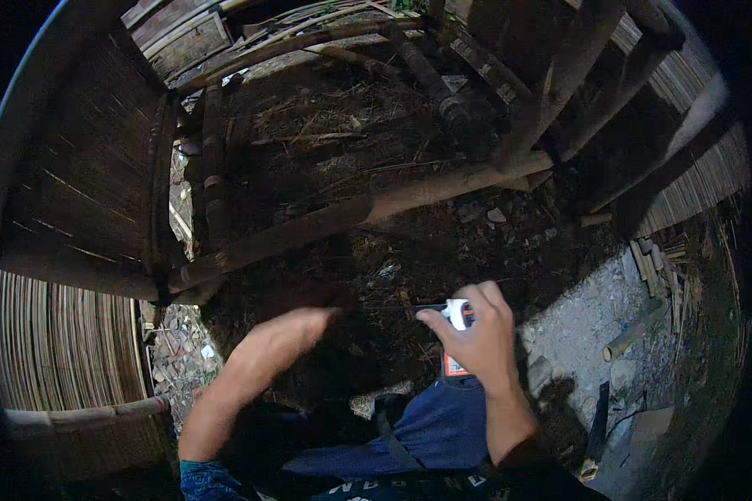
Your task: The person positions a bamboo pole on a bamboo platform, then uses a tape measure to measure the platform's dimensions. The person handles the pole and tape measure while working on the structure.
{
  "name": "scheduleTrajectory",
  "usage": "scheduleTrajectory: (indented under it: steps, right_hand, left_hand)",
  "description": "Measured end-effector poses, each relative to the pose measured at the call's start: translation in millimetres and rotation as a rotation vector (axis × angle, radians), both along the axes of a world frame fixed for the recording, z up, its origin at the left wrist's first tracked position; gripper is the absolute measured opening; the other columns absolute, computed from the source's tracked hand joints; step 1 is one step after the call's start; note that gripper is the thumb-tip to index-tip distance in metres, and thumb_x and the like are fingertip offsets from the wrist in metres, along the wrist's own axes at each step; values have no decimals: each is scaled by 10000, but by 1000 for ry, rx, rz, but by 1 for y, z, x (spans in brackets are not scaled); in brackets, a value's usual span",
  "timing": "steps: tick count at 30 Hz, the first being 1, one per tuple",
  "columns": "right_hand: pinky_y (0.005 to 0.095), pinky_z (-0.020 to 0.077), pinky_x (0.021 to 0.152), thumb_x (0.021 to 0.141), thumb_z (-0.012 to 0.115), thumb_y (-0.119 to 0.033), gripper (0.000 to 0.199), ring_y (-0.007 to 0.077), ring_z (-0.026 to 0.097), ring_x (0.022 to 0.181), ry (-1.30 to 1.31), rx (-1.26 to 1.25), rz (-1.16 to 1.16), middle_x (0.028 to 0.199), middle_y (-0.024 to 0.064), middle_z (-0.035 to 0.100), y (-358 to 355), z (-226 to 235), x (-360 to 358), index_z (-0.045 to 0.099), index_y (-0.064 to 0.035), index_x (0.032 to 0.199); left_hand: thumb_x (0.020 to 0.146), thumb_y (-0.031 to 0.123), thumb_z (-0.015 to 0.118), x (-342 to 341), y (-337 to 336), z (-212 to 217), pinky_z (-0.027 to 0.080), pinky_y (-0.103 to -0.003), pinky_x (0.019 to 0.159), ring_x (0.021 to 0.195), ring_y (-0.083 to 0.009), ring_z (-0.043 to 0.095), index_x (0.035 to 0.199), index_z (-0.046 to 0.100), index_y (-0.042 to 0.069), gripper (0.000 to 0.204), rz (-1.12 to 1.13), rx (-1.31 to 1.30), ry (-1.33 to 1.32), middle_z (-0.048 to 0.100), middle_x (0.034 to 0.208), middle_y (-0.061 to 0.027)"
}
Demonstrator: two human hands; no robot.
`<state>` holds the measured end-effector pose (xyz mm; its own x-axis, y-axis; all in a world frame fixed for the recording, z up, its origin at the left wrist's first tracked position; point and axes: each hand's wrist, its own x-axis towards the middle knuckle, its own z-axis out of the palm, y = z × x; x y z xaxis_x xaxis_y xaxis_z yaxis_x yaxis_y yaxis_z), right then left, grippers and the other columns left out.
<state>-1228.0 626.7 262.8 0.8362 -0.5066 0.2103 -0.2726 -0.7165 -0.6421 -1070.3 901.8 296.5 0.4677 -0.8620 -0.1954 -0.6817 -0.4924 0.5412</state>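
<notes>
The right hand (483, 334) is gripping a white piece (456, 312) right of and below the frame's centre. The left hand (316, 321) is lying farther left, its fingers blurring into shadow; their state cannot be told. A beam (443, 192) is spanning mid-frame above both.

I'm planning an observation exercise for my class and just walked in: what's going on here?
A person is working bare-handed. The right hand holds a small white object in its fingers; exactly what it is can't be made out. The left hand is apart from it, blurred and partly in shadow, so whether it holds anything is unclear. Beyond both hands, a long pole slants across the view above littered ground.
</notes>
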Motion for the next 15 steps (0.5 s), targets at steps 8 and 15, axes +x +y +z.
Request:
scheduleTrajectory:
  steps: [8,15]
  right_hand:
    - [528,580,757,760,889,-516,604,460,709,870,301,-62,-10,945,284,676,3,-17,11,728,53,879]
    - [537,579,799,750,884,-480,558,471,709,896,305,-93,-8,931,285,682,9,-18,13,738,44,875]
  left_hand:
    - [1063,139,508,9,22,-43,529,-407,1087,1286,-321,649,1443,619,76,401,-23,-149,86,686,1360,-189]
    - [1050,127,521,13,29,-46,537,-403,1069,1260,-324,661,1429,624,66,397,-29,-110,88,694,1337,-193]
